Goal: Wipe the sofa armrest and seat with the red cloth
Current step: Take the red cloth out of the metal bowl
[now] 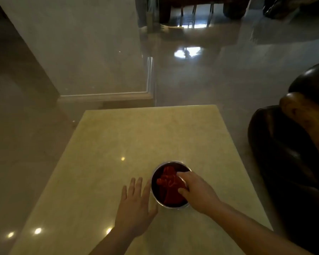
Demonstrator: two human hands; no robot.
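red cloth [167, 183]: in steel bowl [156, 199] on worktop [136, 135]. r. hand [197, 192] fingers clamped on cloth; l. hand [134, 208] fingers straight, apart, beside bowl.

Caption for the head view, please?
Right hand grips the red cloth in a metal bowl; left hand open beside it.

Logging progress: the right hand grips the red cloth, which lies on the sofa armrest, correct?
No. The head view shows the red cloth lying in the metal bowl on the table, not on the sofa armrest. The right hand does grip it.
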